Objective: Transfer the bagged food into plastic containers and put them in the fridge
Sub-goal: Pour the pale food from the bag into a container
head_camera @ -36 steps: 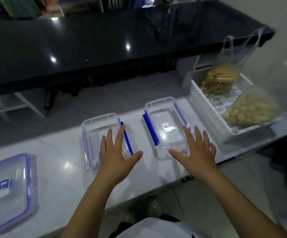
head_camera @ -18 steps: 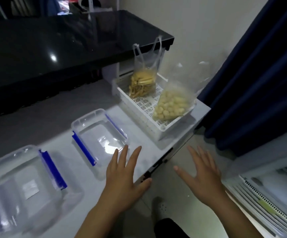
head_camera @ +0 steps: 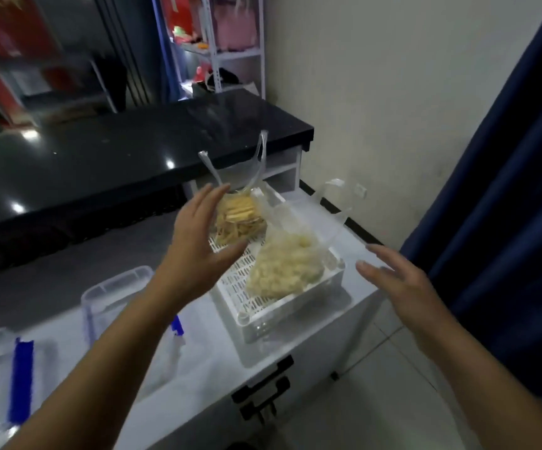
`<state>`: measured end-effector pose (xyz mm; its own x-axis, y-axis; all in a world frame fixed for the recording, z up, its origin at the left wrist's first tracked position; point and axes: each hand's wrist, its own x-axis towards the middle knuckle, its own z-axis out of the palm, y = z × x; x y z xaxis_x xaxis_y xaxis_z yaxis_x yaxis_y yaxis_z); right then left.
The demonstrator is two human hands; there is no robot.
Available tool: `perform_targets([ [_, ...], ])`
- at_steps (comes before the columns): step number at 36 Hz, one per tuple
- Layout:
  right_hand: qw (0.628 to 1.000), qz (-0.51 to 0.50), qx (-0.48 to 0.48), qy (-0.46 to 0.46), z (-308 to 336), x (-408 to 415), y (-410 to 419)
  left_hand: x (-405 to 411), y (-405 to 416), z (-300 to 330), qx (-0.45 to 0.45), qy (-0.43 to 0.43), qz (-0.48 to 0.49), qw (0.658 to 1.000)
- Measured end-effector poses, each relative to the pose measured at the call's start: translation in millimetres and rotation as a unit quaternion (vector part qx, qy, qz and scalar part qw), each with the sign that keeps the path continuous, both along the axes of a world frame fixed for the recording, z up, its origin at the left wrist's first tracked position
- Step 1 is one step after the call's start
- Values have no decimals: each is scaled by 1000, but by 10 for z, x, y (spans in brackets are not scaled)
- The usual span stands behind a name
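Observation:
Two clear plastic bags of food sit in a white slotted basket (head_camera: 264, 315) at the right end of the white counter. The far bag (head_camera: 242, 217) holds yellow strips; the near bag (head_camera: 282, 271) holds pale round pieces. My left hand (head_camera: 203, 246) hovers open just left of the strip bag, fingers spread, holding nothing. My right hand (head_camera: 396, 284) is open in the air to the right of the basket, apart from it. A clear container with blue clips (head_camera: 113, 293) lies partly behind my left forearm; another (head_camera: 0, 368) is at the far left.
A black countertop (head_camera: 126, 157) runs behind the white counter (head_camera: 198, 362). A dark blue curtain (head_camera: 503, 206) hangs at the right, by a cream wall. A black latch (head_camera: 263, 394) is on the counter's front. Tiled floor lies below at right.
The view has swung right and up. Both hands have risen from near the containers toward the basket; my left hand is now beside the strip bag, my right hand beyond the basket's right side.

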<state>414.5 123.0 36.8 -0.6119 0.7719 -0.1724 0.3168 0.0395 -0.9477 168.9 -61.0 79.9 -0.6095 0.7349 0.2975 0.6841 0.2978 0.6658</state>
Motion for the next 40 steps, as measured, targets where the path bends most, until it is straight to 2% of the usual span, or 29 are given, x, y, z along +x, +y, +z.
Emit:
perform_targets([
  [5,998,-30,-13,46,253,-500,567,-216,374,237,-69,49,-9,996],
  [8,998,-39,-28,40,294,-805,811,-346,602,250,-122,90,-15,988],
  [11,998,-32,-31,44,297,-994,909,-441,813,241,-146,93,-37,984],
  [16,994,-49,-24,90,447,-1140,816,-559,1198,302,-123,71,-83,986],
  [20,994,1,-40,98,587,-1170,617,-477,1476,299,-126,73,-138,980],
  [24,989,63,-90,99,618,-1169,553,-476,1772,261,-136,120,-191,965],
  [29,986,35,-114,113,401,-1107,576,-464,1955,52,-98,117,-239,959],
  [33,987,-41,-97,120,166,-932,571,-440,2015,9,-58,124,-243,960],
  [37,990,-51,-115,71,-73,-742,500,-449,2029,180,-16,156,-248,956],
  [40,986,-52,-150,45,-223,-664,457,-452,2003,339,-42,176,-273,945],
])
